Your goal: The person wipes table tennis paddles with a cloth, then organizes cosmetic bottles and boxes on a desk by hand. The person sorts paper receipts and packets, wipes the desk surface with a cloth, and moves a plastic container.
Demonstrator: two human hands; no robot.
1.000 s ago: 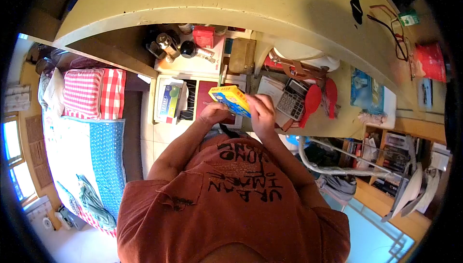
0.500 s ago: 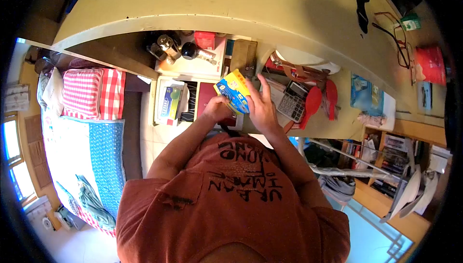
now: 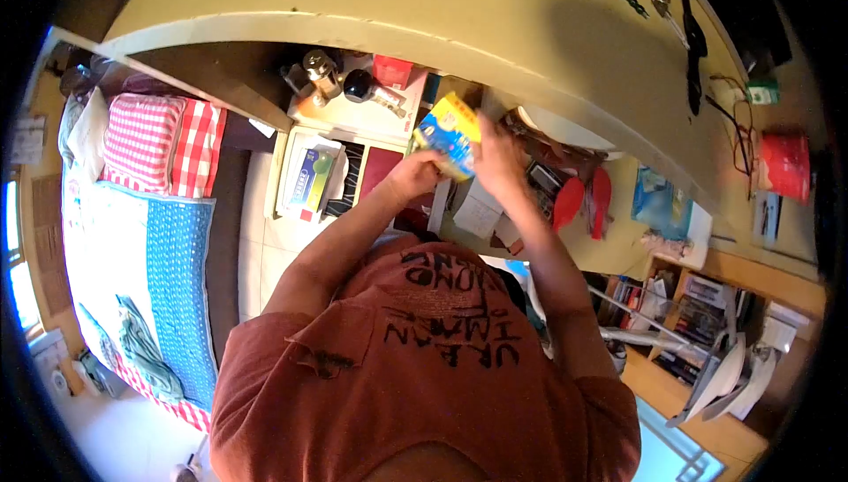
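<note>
My left hand [image 3: 416,174] is closed on the lower left edge of a small yellow and blue carton [image 3: 450,132], held tilted above an open drawer. At the carton's right side is my right hand [image 3: 499,162], touching or nearly touching it; its fingers are smeared by motion. Beneath the left hand lies a maroon booklet [image 3: 380,167] in the drawer. A white, blue and green box [image 3: 312,178] sits further left. A pale sheet or pad [image 3: 478,211] lies below the right hand, with a partly covered calculator [image 3: 543,183] beside it.
Two red paddle-shaped things [image 3: 569,203] lie right of the calculator. Bottles [image 3: 321,74] and a red packet [image 3: 391,71] stand at the back left. The desk's curved edge [image 3: 291,27] overhangs the drawer. Eyeglasses [image 3: 740,133] and a red container [image 3: 784,166] are far right.
The carton has moved up and right with my left hand. My right hand, spread beside it before, has shifted right and is now blurred against its side. The head view has shifted slightly.
</note>
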